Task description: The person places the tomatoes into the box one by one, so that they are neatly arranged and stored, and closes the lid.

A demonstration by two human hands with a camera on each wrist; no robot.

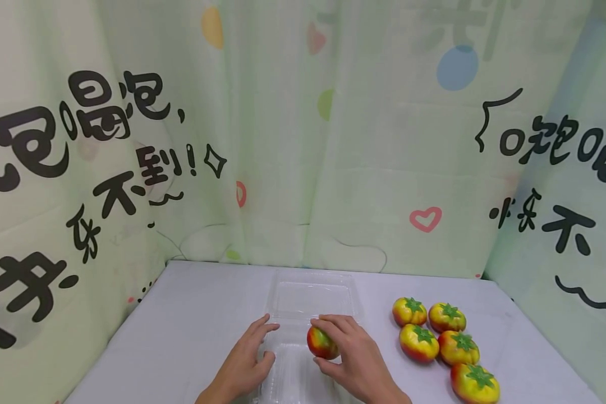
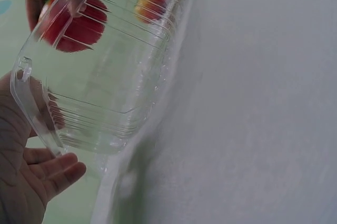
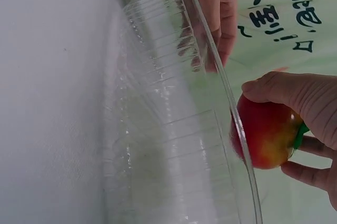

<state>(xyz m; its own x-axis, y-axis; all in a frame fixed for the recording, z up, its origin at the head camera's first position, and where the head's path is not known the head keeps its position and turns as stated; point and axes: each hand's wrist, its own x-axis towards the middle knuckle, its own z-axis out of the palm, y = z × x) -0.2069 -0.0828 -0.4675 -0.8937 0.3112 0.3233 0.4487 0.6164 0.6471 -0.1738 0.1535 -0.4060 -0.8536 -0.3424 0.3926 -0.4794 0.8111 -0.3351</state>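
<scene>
My right hand [image 1: 353, 353] grips a red-and-yellow tomato [image 1: 320, 343] between thumb and fingers, over the right side of a clear plastic box [image 1: 294, 370]. In the right wrist view, the green leafy top of the tomato [image 3: 263, 132] faces my palm, and the fruit overlaps the box rim. On the other side, my left hand [image 1: 244, 359] has its fingers spread and holds nothing. In the left wrist view, that left hand [image 2: 26, 176] is right at the box's rim. The box's clear lid [image 1: 310, 300] lies folded back, away from me.
Several more tomatoes [image 1: 458, 348] with green tops sit grouped on the white table [image 1: 192, 314] to the right of the box. Printed curtains [image 1: 283, 140] hang around the table's back and sides.
</scene>
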